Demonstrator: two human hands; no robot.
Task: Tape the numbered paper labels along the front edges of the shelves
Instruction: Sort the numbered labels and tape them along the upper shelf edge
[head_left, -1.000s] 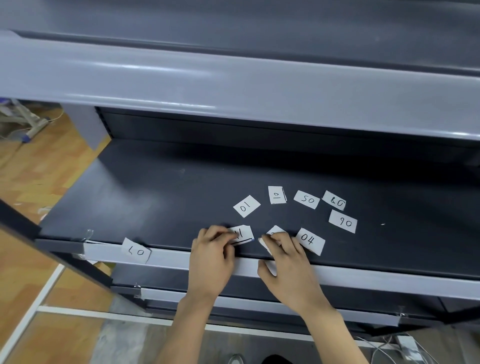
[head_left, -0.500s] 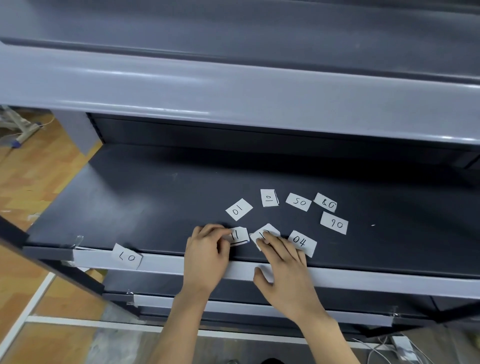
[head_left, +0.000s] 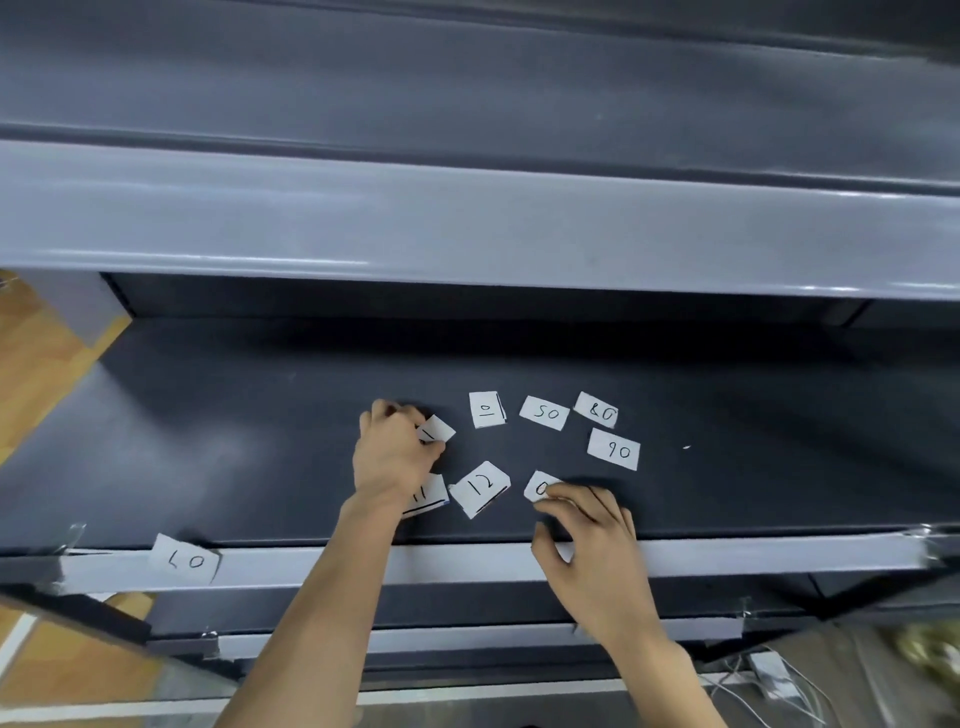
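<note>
Left hand (head_left: 395, 452) has its fingers curled round one paper label (head_left: 438, 430), pinching it just over the dark shelf (head_left: 234, 441), with the labels marked 11 (head_left: 428, 498) and 12 (head_left: 480, 488) lying flat beside its wrist. Right hand (head_left: 592, 540) lays fairly straight fingertips on another label (head_left: 537, 487) near the grey front edge (head_left: 467, 561), gripping nothing. Four more labels (head_left: 544, 413) lie further back, and one edge label (head_left: 184, 560) sits on that front edge at the left.

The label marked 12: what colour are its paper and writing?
Label 12: white paper, black handwritten digits; head view.
</note>
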